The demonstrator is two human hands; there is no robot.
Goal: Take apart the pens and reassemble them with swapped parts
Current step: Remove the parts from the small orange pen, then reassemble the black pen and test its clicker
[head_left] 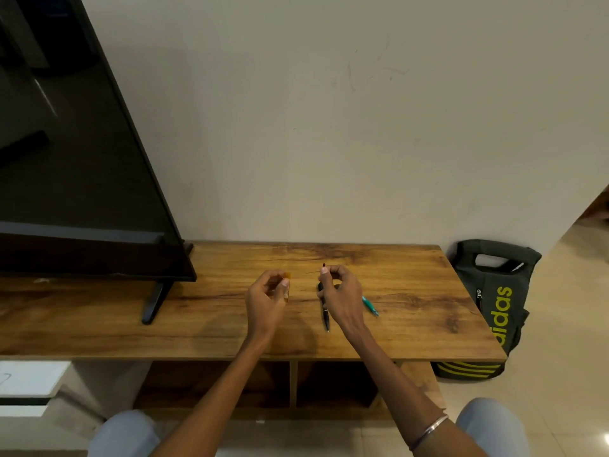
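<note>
Over the wooden desk [412, 291], the left hand [267, 298] has its grip closed around an amber pen barrel [286, 288], while the right hand [339, 295] pinches a thin dark refill [324, 266]. A black pen [324, 311] and a teal pen [370, 306] lie beside the right hand

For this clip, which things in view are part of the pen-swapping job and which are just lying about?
Part of the job:
- orange pen barrel, held in the left hand
- thin refill, pinched by the right hand
- black pen on the table
- teal pen on the table

Just lying about:
- television
- sports bag on the floor
</note>
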